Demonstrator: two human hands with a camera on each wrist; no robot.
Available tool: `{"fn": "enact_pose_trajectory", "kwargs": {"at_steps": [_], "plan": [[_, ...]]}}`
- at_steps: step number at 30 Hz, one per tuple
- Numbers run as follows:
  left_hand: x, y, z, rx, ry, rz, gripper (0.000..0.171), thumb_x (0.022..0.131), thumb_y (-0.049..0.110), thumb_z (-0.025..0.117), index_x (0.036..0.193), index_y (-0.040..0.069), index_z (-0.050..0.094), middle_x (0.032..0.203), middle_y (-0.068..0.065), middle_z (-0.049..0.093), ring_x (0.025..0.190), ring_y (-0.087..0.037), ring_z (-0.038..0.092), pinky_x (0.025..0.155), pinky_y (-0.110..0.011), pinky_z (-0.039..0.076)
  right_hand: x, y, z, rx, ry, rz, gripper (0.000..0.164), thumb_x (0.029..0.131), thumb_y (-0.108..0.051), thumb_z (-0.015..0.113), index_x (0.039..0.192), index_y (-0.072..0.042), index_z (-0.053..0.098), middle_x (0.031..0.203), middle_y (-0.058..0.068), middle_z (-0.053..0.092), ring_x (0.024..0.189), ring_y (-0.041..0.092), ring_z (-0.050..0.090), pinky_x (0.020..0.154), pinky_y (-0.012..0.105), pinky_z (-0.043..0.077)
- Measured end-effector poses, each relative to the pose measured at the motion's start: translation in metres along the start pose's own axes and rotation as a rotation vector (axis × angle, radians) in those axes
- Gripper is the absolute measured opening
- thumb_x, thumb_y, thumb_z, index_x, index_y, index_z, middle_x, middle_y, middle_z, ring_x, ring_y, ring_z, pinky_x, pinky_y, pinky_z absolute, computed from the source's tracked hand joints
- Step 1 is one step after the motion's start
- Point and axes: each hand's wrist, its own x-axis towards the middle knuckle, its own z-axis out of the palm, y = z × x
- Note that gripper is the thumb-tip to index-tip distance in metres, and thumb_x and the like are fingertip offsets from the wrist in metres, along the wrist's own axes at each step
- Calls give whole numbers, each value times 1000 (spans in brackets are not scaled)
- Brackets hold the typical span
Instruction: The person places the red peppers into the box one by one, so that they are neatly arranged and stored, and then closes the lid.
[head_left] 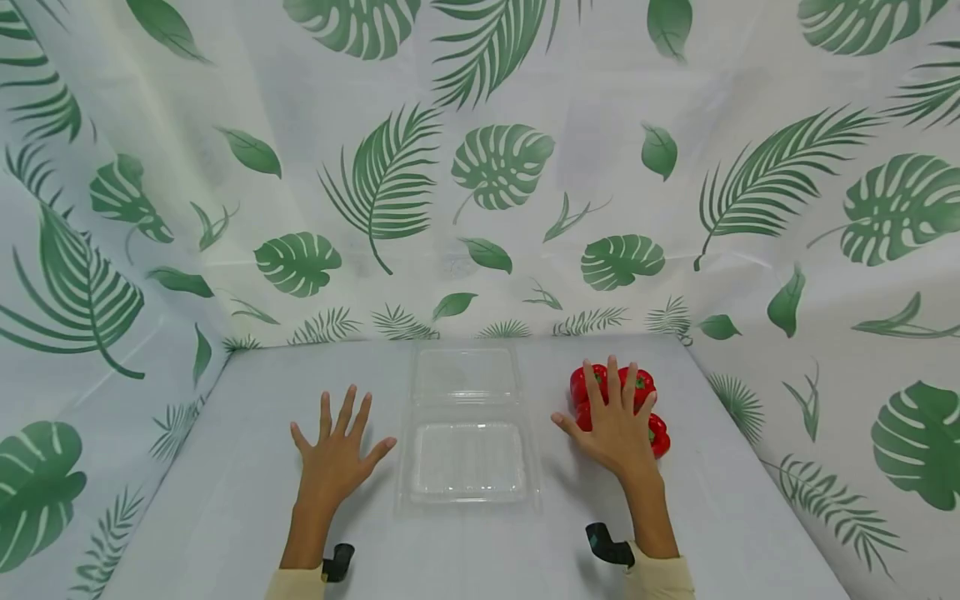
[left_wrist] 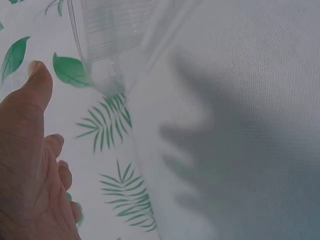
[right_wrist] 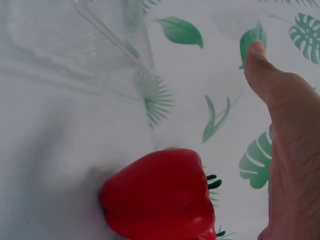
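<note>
My left hand (head_left: 335, 467) is held over the white table with its fingers spread, left of a clear plastic clamshell box (head_left: 468, 462). The box lies opened, its lid (head_left: 467, 375) folded back towards the wall. On the right, my right hand (head_left: 617, 433) hovers with fingers spread over several red bell peppers (head_left: 659, 435), partly hiding them. In the right wrist view one bell pepper (right_wrist: 157, 195) with a green stem lies on the table, apart from the right hand (right_wrist: 295, 145). The left wrist view shows the left hand (left_wrist: 30, 160) holding nothing, its shadow falling on the table.
The white table (head_left: 247, 467) ends at a sheet (head_left: 555, 200) printed with green leaves, which rises at the back and both sides. Black wrist cameras (head_left: 609, 546) sit at both cuffs.
</note>
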Motion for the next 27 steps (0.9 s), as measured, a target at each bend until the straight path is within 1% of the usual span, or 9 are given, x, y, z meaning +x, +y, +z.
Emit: {"fn": "enact_pose_trajectory", "kwargs": {"at_steps": [6, 10, 13, 16, 19, 22, 25, 27], "plan": [[0, -1, -1, -5, 13, 3, 90, 87, 73, 48, 156, 20, 24, 165, -7, 13, 151, -41, -5, 103, -85, -2, -2, 2, -2, 13, 2, 15, 106, 79, -62, 65, 158, -19, 10, 164, 19, 2, 149, 46, -6, 105, 83, 10], [-1, 0, -1, 1, 7, -3, 91, 87, 72, 49, 156, 20, 23, 165, -7, 13, 151, -41, -4, 103, -85, 0, -2, 3, -5, 31, 24, 12, 105, 78, -59, 68, 158, -17, 13, 163, 20, 4, 149, 47, -2, 104, 83, 12], [-2, 1, -1, -5, -4, -8, 92, 86, 72, 50, 157, 20, 22, 165, -8, 12, 151, -42, -4, 104, -84, 1, -2, 6, -7, 44, 69, 22, 103, 78, -55, 70, 157, -17, 17, 162, 21, 10, 148, 48, 6, 104, 83, 16], [-2, 3, -1, -52, -19, -8, 92, 87, 70, 51, 157, 19, 20, 166, -9, 9, 151, -44, -2, 105, -83, 6, -5, 10, -9, 84, 158, 47, 96, 78, -47, 73, 155, -14, 26, 160, 22, 19, 147, 47, 15, 104, 80, 21], [-2, 5, 0, -150, -52, 0, 92, 89, 66, 53, 158, 16, 17, 166, -11, 6, 149, -47, 5, 106, -81, 14, -10, 14, -11, 139, 287, 95, 80, 80, -35, 76, 147, -7, 41, 154, 23, 32, 143, 46, 27, 104, 76, 29], [-3, 8, 2, -317, -100, 21, 94, 91, 59, 57, 158, 11, 12, 166, -13, 2, 149, -46, 11, 109, -75, 22, -15, 20, -12, 183, 399, 181, 64, 84, -24, 75, 139, -2, 51, 148, 24, 41, 139, 44, 36, 101, 71, 37], [-7, 12, 7, -497, -153, 52, 98, 91, 53, 62, 157, 7, 8, 166, -13, -2, 150, -40, 11, 115, -66, 24, -22, 26, -15, 212, 464, 292, 55, 88, -21, 70, 136, -1, 53, 145, 24, 45, 137, 41, 39, 99, 68, 42], [-11, 16, 11, -601, -177, 66, 99, 89, 49, 66, 157, 7, 7, 166, -12, -2, 152, -36, 8, 118, -61, 20, -27, 32, -15, 239, 469, 368, 52, 91, -22, 67, 137, -2, 53, 145, 23, 44, 138, 39, 38, 99, 67, 43]]}}
